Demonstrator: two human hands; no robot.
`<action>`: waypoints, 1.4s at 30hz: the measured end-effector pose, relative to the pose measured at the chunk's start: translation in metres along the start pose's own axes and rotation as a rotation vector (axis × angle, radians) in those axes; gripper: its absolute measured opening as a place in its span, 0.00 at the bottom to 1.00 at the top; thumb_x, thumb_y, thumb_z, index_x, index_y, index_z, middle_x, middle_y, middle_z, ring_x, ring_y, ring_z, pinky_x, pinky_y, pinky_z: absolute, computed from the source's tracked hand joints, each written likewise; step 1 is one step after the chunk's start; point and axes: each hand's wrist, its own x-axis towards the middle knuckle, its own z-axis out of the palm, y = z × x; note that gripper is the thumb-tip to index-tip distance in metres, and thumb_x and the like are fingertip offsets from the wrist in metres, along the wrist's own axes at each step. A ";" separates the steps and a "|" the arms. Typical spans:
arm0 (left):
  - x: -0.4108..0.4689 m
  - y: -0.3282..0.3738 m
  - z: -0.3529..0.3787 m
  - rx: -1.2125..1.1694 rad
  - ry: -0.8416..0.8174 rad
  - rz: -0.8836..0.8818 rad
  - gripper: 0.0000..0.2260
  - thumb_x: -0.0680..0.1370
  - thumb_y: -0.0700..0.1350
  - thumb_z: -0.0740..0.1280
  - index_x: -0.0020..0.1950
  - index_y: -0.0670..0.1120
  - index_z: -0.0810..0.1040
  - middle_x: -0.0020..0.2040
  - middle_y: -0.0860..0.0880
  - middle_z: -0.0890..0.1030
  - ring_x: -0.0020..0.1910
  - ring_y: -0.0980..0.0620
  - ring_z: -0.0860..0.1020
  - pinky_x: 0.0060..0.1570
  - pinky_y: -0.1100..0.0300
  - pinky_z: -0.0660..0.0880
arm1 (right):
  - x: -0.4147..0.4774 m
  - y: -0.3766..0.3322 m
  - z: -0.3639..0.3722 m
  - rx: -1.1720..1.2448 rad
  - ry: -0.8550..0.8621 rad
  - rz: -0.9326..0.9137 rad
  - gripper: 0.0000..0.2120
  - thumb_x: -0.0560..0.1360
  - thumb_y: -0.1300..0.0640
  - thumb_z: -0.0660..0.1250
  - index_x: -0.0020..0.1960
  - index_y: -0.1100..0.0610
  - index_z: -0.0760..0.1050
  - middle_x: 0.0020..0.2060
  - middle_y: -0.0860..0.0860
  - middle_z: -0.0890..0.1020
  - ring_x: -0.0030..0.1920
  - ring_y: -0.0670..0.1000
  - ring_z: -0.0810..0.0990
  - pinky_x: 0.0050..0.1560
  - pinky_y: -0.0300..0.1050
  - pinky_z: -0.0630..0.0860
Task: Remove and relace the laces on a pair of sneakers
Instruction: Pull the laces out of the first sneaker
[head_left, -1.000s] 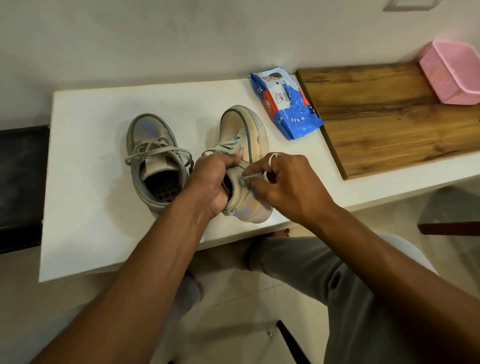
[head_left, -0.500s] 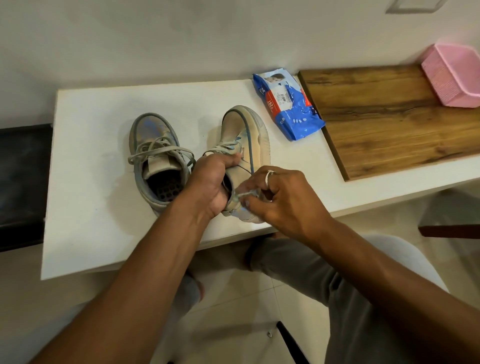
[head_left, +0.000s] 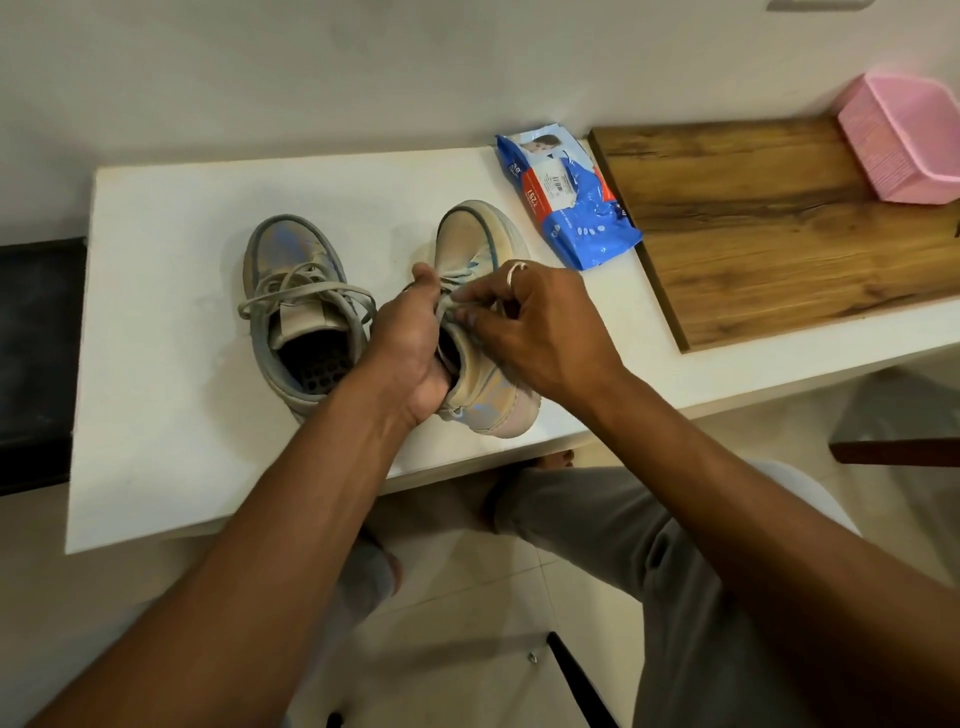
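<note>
**Sneaker held at near edge, lace pinched**

The held sneaker (head_left: 480, 244) is found on the white surface (head_left: 171, 415) near its near edge, tilted. Its long axis runs near to far, with the toe pointed far and the heel near. The left grip (head_left: 410, 338) is closed round the collar, thumb raised. The right grip (head_left: 540, 332) is closed on the lace (head_left: 451, 299), which is pinched at the throat. A second sneaker (head_left: 291, 260) stands upright just to the left, laced, with its toe likewise pointed far. A blue packet (head_left: 566, 197), a wooden board (head_left: 779, 218) and a pink basket (head_left: 904, 140) are noted to the far right.
</note>
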 end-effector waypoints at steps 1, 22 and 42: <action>-0.001 0.000 0.000 0.008 -0.003 -0.010 0.27 0.83 0.60 0.50 0.61 0.41 0.79 0.51 0.40 0.84 0.47 0.45 0.85 0.41 0.50 0.82 | -0.003 -0.003 0.000 0.018 -0.039 -0.019 0.08 0.75 0.56 0.72 0.54 0.52 0.85 0.46 0.46 0.85 0.45 0.42 0.82 0.49 0.40 0.79; 0.000 -0.001 0.000 -0.022 -0.004 0.008 0.26 0.83 0.59 0.52 0.63 0.41 0.78 0.55 0.38 0.83 0.52 0.42 0.83 0.45 0.48 0.82 | -0.007 0.000 0.000 0.000 -0.001 0.011 0.09 0.74 0.56 0.71 0.54 0.52 0.85 0.47 0.47 0.86 0.48 0.44 0.82 0.52 0.45 0.80; 0.004 -0.002 -0.003 0.070 -0.080 0.038 0.21 0.80 0.57 0.62 0.65 0.42 0.77 0.57 0.39 0.82 0.56 0.39 0.81 0.56 0.41 0.77 | -0.031 0.024 -0.007 -0.044 0.039 0.255 0.10 0.77 0.53 0.70 0.57 0.50 0.83 0.48 0.42 0.80 0.45 0.41 0.78 0.43 0.24 0.70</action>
